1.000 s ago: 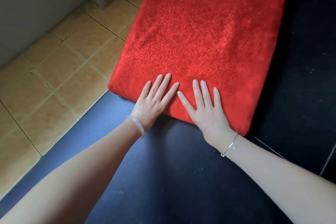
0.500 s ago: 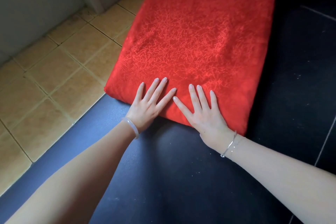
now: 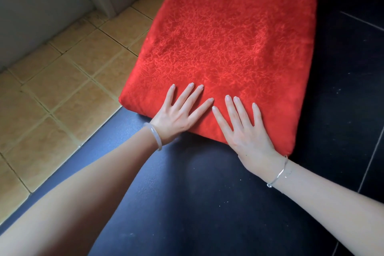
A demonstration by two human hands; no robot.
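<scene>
Left hand (image 3: 176, 118) and right hand (image 3: 247, 135) stay flat on cushion (image 3: 228, 37)

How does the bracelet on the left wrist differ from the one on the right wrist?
The left bracelet is a thick, pale, translucent ring; the right bracelet is a thin silver-coloured band. The left bracelet looks plain, while the right bracelet has a small loop at its lower end. Both sit at a wrist, behind the left hand and the right hand, which lie flat on the red cushion.
</scene>
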